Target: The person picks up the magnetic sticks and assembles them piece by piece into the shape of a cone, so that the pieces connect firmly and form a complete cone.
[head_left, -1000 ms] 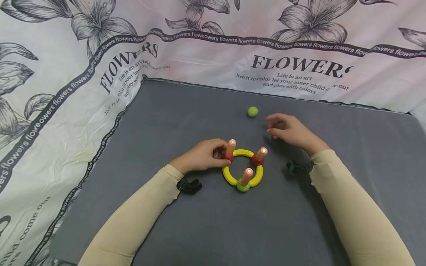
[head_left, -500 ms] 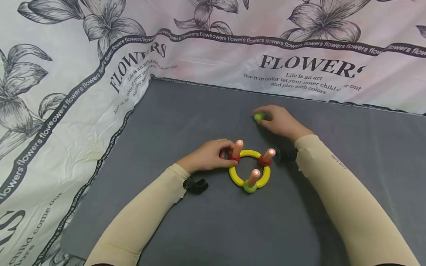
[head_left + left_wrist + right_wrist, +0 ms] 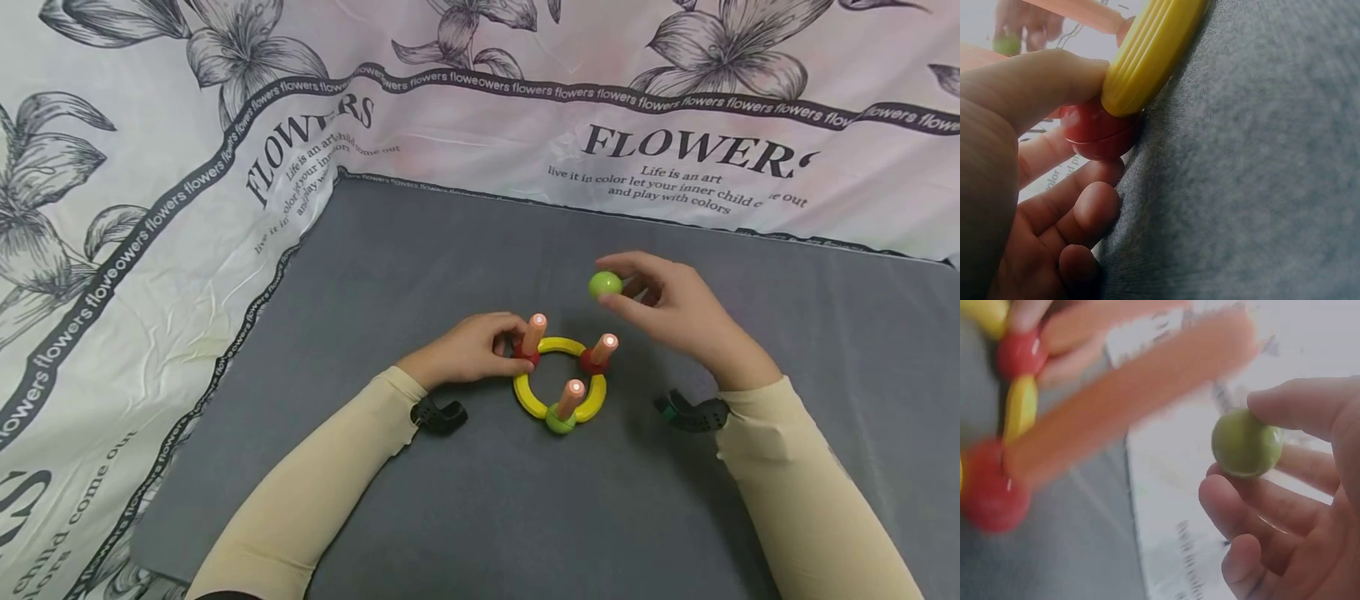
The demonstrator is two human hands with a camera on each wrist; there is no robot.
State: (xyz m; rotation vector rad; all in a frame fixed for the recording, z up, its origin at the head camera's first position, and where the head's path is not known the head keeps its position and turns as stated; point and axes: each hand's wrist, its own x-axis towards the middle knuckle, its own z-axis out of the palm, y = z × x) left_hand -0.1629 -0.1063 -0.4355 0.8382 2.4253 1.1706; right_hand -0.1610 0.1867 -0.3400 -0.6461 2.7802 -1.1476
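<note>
A toy ring of curved yellow pieces (image 3: 562, 344) lies on the grey table, joined by two red balls and one green ball (image 3: 560, 421). An orange rod (image 3: 534, 334) stands up from each ball. My left hand (image 3: 472, 354) holds the ring's left red ball (image 3: 1101, 132), with the thumb at the end of a yellow piece (image 3: 1150, 59). Above the table, beyond the ring, my right hand (image 3: 678, 312) pinches a loose green ball (image 3: 605, 284) between thumb and fingers. The right wrist view shows this green ball (image 3: 1247, 443) beside a blurred orange rod (image 3: 1135, 397).
The grey table (image 3: 450, 508) extends on all sides of the ring. A white cloth (image 3: 465, 125) with printed flowers and lettering hangs behind and to the left. Dark straps (image 3: 441, 416) sit at both wrists, below the beige sleeves.
My right hand has reached the green ball at the back of the table, taken hold of it, lifted it and drawn it nearer. My left hand stays on the ring.
</note>
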